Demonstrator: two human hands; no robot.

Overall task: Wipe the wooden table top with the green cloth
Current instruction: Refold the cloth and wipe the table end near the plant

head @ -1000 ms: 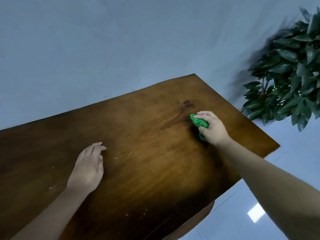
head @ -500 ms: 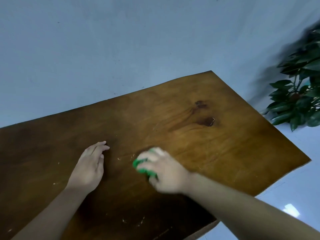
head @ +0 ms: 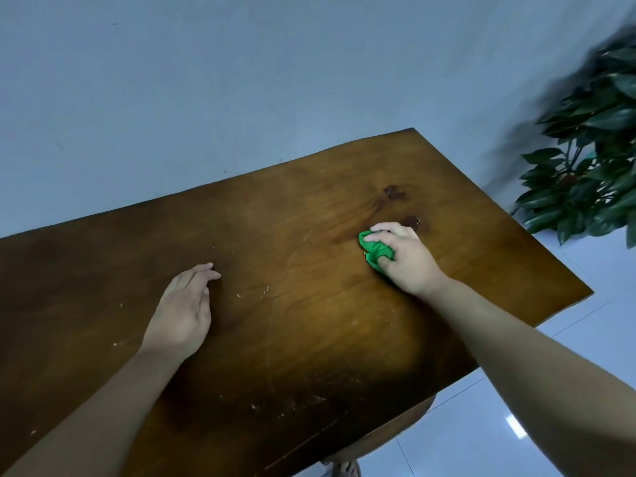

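green cloth (head: 375,251): crumpled, bunched on table top | wooden table top (head: 309,321): dark brown, scratched, knotted

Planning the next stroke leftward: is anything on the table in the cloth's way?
Only the left hand, resting on the table left of the cloth that the right hand grips. Small pale specks lie between.
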